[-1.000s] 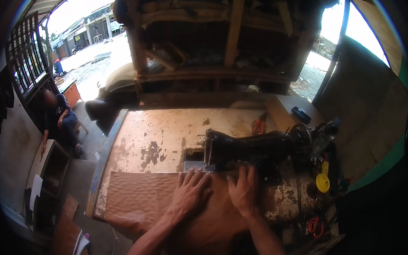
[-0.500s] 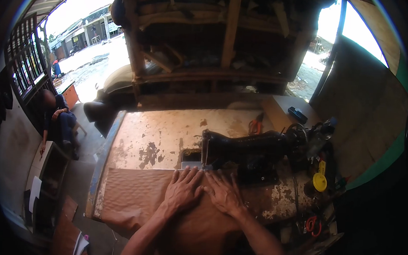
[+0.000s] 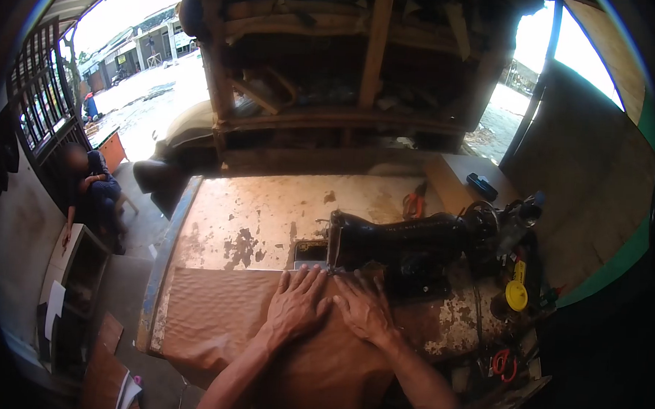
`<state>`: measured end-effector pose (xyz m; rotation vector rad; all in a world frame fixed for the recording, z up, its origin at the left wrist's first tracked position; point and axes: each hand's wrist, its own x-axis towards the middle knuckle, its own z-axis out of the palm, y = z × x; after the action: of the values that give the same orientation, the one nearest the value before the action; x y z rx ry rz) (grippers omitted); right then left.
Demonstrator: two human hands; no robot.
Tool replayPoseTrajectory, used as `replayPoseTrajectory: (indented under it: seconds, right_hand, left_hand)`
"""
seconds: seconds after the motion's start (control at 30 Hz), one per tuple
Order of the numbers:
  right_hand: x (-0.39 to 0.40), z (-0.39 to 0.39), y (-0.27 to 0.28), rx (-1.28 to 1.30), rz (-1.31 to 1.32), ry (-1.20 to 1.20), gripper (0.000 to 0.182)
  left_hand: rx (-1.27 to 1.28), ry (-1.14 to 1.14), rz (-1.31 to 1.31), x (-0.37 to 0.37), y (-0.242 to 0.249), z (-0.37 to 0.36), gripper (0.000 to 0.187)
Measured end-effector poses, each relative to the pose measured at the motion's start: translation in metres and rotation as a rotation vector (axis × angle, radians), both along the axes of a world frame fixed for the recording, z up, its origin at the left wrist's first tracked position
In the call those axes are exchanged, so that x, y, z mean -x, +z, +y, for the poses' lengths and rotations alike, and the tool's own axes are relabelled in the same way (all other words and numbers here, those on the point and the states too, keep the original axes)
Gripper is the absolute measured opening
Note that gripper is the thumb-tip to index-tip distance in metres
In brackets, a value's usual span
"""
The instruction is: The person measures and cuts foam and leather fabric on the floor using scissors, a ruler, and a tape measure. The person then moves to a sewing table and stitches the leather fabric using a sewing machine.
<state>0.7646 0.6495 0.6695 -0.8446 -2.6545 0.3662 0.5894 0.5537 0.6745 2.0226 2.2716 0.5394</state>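
A wide sheet of brown leather-like material [image 3: 217,313] lies over the front of the worn sewing table [image 3: 269,202] and hangs past its near edge. My left hand [image 3: 298,300] rests flat on the sheet, fingers stretched forward beside the needle area. To its right, my right hand [image 3: 363,307] also presses flat on the sheet, fingers extended and its thumb near the left hand. Just beyond the fingertips stands a black sewing machine [image 3: 406,241], its needle end over the sheet's far edge. The needle itself is too small to make out.
Orange-handled scissors [image 3: 414,205] lie behind the machine. At right are a yellow round object [image 3: 516,294] and red-handled scissors [image 3: 503,364]. A cardboard box [image 3: 445,184] stands at the back. A person [image 3: 98,187] sits at far left by a low cabinet [image 3: 62,255].
Both hands stay flat on the brown sheet, with the right hand's fingers slightly shifted. The whole view has moved a little; nothing has been picked up or let go.
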Motion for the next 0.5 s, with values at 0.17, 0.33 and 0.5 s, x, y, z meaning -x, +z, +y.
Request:
replayPoseTrajectory:
  seconds: [0.17, 0.33, 0.5]
  right_hand:
    - [0.004, 0.010, 0.003, -0.079, 0.115, -0.016, 0.043]
    - [0.014, 0.037, 0.008, 0.021, 0.144, -0.006, 0.034]
    - [0.037, 0.121, -0.057, -0.082, 0.026, -0.113, 0.040]
  left_hand:
    - [0.038, -0.010, -0.030, 0.000, 0.004, 0.000, 0.067]
    - [0.051, -0.001, -0.034, -0.001, 0.004, 0.000, 0.067]
    - [0.051, -0.004, -0.037, 0.001, 0.002, 0.001, 0.068]
